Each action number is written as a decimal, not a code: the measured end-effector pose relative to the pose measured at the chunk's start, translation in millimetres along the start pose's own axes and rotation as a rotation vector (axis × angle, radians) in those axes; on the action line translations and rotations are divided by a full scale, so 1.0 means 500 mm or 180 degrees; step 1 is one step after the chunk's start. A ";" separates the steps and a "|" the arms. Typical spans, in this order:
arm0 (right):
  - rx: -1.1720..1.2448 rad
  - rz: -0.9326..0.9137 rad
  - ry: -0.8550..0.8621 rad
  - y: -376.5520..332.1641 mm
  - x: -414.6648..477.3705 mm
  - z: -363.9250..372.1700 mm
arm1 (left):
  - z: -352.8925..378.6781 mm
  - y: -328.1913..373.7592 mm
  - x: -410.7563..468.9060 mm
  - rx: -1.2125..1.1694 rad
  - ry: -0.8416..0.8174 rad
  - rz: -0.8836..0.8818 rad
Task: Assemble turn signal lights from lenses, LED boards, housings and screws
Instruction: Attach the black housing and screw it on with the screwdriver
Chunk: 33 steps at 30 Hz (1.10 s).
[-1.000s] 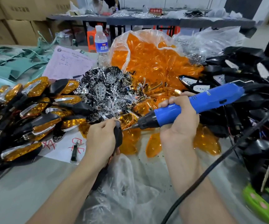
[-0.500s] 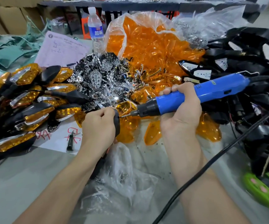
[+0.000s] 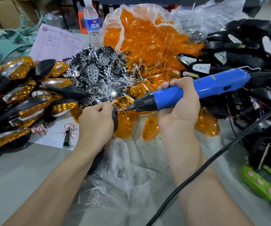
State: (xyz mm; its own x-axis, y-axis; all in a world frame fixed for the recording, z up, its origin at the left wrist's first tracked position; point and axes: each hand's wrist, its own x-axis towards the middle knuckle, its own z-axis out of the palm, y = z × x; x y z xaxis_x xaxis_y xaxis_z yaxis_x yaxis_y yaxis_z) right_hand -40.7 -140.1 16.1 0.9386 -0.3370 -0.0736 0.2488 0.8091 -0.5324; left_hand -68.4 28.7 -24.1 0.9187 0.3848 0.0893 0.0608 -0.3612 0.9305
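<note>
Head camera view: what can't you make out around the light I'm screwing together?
Head view, black housing: mostly covered by the left hand gripping it; lens side unseen.
Head view, screw: too small, hidden at the bit of the blue electric screwdriver.
Head view, paper sheet: print too small to read.
Head view, green device: partly buried under the pile of black housings.

The water bottle (image 3: 92,25) has a blue label with two white Chinese characters, too blurred to read. The white sheet (image 3: 55,136) on the worktop bears red handwriting: "XX" and one character. The print on the pink form (image 3: 58,43) and the small mark on the blue electric screwdriver (image 3: 196,88) are illegible.
</note>
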 end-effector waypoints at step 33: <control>-0.0228 -0.0163 -0.1790 -0.020 -0.033 0.007 | -0.020 0.008 -0.011 0.0769 0.0565 0.0515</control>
State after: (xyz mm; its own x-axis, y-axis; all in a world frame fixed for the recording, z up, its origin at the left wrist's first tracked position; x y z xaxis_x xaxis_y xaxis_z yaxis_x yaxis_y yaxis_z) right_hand -57.8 -140.8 25.5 0.9134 -0.0509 0.4038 0.2988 0.7573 -0.5807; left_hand -77.0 33.8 -17.4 0.8430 0.4402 0.3091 0.0300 -0.6123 0.7901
